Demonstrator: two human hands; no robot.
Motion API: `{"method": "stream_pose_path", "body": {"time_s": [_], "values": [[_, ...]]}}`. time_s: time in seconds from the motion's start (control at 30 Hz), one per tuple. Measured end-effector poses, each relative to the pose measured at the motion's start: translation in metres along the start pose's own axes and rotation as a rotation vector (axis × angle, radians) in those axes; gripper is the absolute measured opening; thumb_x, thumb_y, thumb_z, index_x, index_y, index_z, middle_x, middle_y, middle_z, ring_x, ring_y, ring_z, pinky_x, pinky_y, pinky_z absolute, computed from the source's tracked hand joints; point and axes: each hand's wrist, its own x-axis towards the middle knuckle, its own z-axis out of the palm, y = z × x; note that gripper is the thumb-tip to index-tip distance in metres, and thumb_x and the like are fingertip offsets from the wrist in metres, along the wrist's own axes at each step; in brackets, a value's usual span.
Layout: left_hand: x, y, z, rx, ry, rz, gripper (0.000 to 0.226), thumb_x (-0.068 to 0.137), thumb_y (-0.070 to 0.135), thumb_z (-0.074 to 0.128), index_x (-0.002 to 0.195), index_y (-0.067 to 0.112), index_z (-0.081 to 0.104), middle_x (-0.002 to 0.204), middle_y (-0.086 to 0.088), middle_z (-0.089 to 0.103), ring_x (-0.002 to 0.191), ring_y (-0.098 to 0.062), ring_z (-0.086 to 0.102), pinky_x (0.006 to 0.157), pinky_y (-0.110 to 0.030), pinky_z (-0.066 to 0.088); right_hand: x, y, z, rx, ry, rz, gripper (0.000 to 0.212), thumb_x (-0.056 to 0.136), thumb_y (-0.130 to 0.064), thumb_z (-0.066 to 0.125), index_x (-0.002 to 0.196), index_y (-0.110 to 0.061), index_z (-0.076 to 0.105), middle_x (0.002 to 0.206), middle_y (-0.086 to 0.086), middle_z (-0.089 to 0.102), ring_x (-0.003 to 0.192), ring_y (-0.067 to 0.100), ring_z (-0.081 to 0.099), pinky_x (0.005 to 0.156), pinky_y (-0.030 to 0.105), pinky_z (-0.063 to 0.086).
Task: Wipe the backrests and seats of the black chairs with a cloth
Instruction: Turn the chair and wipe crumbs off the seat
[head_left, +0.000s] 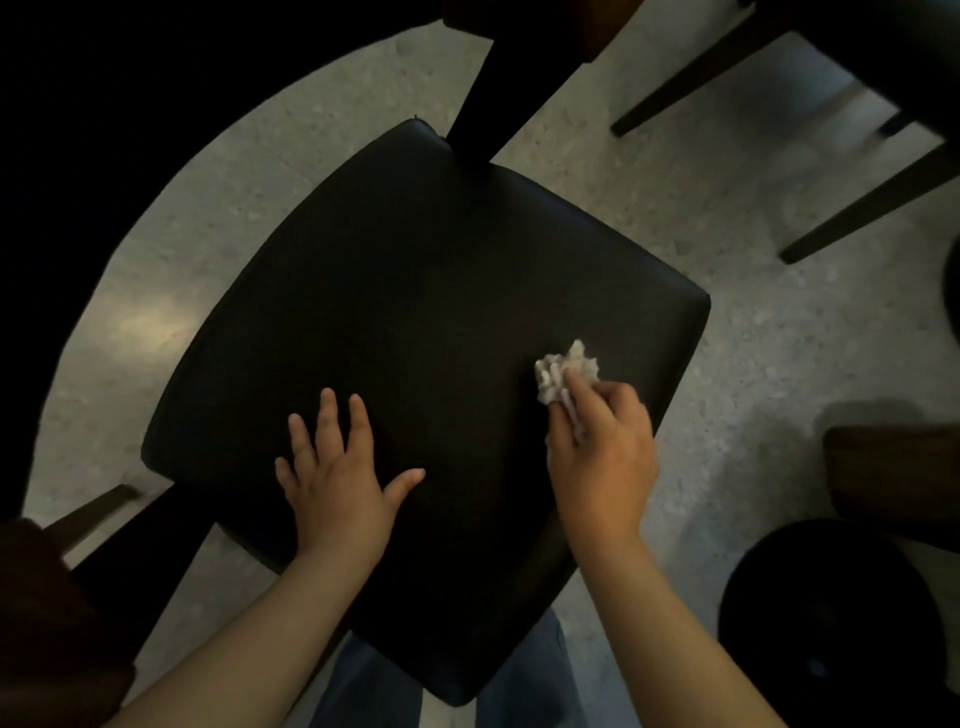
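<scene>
the person is leaning over the black chair seat (415, 332), which is sitting cornerwise on the speckled floor (727, 364). the left hand (337, 478) is lying flat on the near part of the seat with its fingers spread, while the right hand (602, 447) is pinching a crumpled white cloth (563, 371) and holding it against the seat near its right edge. dark chair legs (852, 218) are standing at the far right, well apart from the hands.
</scene>
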Motion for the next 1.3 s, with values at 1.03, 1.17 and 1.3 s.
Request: {"method": "stream_pose_path", "body": {"time_s": [1.03, 1.17, 1.3], "values": [[-0.004, 0.013, 0.011, 0.193, -0.061, 0.193, 0.095, 0.087, 0.064, 0.049, 0.153, 0.030, -0.009, 0.160, 0.001, -0.023, 0.147, -0.032, -0.016, 0.119, -0.056, 0.010, -0.055, 0.069, 0.013, -0.014, 0.192, 0.393, 0.029, 0.090, -0.021, 0.067, 0.119, -0.020, 0.069, 0.095, 0.007, 0.058, 0.078, 0.024, 0.056, 0.062, 0.026, 0.035], [-0.004, 0.014, 0.013, 0.212, -0.054, 0.184, 0.095, 0.087, 0.065, 0.049, 0.153, 0.029, -0.009, 0.160, 0.000, -0.022, 0.147, -0.032, -0.016, 0.119, -0.056, 0.010, -0.053, 0.052, 0.010, 0.151, 0.174, 0.452, 0.037, 0.091, -0.025, 0.064, 0.127, -0.021, 0.062, 0.103, -0.003, 0.051, 0.089, 0.012, 0.051, 0.067, 0.016, 0.037], [-0.004, 0.014, 0.014, 0.228, -0.042, 0.180, 0.095, 0.086, 0.066, 0.048, 0.153, 0.029, -0.009, 0.160, 0.000, -0.022, 0.147, -0.032, -0.015, 0.119, -0.056, 0.011, -0.062, 0.050, 0.016, 0.139, 0.045, 0.256, 0.039, 0.092, -0.026, 0.061, 0.131, -0.025, 0.059, 0.109, -0.002, 0.053, 0.094, 0.011, 0.052, 0.076, 0.020, 0.045]]}}
